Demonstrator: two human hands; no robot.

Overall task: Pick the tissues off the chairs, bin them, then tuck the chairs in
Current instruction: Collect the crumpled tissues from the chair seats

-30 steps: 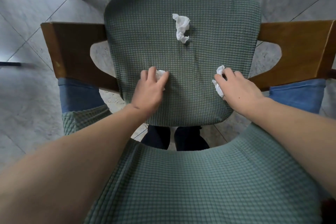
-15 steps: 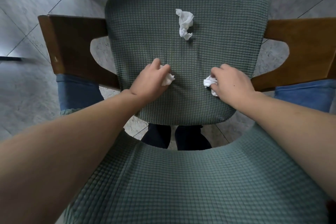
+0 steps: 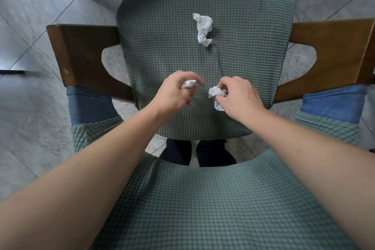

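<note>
Above the green waffle-textured fabric seat (image 3: 239, 50) of a wooden-armed chair, the left hand (image 3: 174, 92) curls its fingers round a small crumpled white tissue (image 3: 188, 83). Just beside it, not touching, the right hand (image 3: 239, 97) pinches a second crumpled white tissue (image 3: 216, 93). A third, longer twisted white tissue (image 3: 203, 29) lies on the seat beyond both hands, well apart from them.

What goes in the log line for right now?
left hand: grips small tissue | right hand: grips tissue | third tissue: on chair seat
</note>
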